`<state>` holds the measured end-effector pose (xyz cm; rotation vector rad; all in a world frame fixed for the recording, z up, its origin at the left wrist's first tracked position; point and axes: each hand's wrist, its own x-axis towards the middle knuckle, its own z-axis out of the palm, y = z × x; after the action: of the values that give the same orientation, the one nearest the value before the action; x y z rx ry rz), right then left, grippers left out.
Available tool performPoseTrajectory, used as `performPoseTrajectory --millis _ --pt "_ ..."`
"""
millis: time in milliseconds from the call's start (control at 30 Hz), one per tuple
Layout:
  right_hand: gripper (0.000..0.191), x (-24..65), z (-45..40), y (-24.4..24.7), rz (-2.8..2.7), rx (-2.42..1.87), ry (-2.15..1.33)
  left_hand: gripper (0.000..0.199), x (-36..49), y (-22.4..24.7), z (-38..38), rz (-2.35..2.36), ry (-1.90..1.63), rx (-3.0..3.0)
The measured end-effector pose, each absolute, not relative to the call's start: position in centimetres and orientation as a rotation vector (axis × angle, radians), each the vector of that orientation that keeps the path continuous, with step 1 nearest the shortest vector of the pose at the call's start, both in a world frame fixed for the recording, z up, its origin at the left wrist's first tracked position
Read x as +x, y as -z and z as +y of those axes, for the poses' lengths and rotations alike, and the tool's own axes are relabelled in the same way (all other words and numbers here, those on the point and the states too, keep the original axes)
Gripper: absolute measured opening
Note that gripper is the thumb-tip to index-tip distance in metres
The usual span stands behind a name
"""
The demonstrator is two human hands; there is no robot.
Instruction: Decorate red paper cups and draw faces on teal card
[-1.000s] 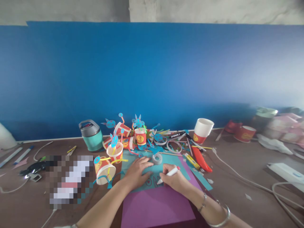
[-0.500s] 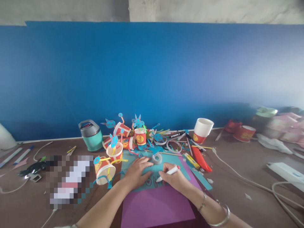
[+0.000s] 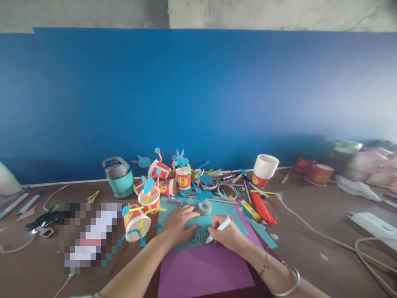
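My right hand (image 3: pixel 223 231) is closed around a white marker (image 3: pixel 225 224) with a red end, its tip down on a sheet of blue paper (image 3: pixel 228 210). Dark outlines, a round shape and pointed ear-like shapes, show on the paper beside the tip. Fingers spread, my left hand (image 3: pixel 180 225) lies flat on the same sheet, left of the drawing. Beneath the blue sheet is a purple sheet (image 3: pixel 204 273). A roll of clear tape (image 3: pixel 205 207) rests on the blue paper just beyond both hands.
Decorated paper cups (image 3: pixel 136 229) with straws crowd the left and back. A teal flask (image 3: pixel 120 184) stands behind them. To the right are a yellow cutter (image 3: pixel 250 210), a red-orange object (image 3: pixel 263 208), stacked white cups (image 3: pixel 265 167) and a white cable (image 3: pixel 310 231).
My right hand has shifted the marker tip slightly right and down, and more of the pointed outline shows. My left hand has stayed in place.
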<state>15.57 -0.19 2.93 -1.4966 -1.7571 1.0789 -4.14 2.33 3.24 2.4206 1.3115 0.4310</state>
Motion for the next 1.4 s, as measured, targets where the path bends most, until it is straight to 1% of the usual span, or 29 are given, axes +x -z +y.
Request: performPoseTrajectory --millis 167,533,767,1000,1233,1333,1400 --pt "0.02 15.6 -0.1 -2.9 -1.725 -1.469 -1.126 0.037 -4.1 -3.2 2.3 1.313 -0.433 2.429" --pt "0.024 15.5 -0.1 -3.0 -1.766 -1.483 -0.988 0.035 -4.1 -3.3 2.3 1.306 -0.456 2.455" --pt "0.022 15.5 -0.1 -3.0 -1.72 -1.506 -1.117 0.036 -4.1 -3.4 2.2 1.325 -0.418 2.44" --pt "0.023 15.6 -0.1 -3.0 -1.757 -1.451 -1.006 0.035 -4.1 -3.2 2.3 1.326 -0.447 2.461" --pt "0.02 15.7 -0.1 -2.8 -1.653 -1.448 -1.19 0.035 -4.1 -3.2 2.2 1.294 -0.466 2.457" --pt "0.02 15.7 -0.2 -3.6 -1.498 -1.361 -1.26 0.033 -4.2 -2.9 2.2 1.279 -0.523 2.489" --pt "0.023 15.8 -0.1 -4.1 -1.334 -1.334 -1.297 0.029 -4.2 -3.4 2.0 1.258 -0.583 2.535"
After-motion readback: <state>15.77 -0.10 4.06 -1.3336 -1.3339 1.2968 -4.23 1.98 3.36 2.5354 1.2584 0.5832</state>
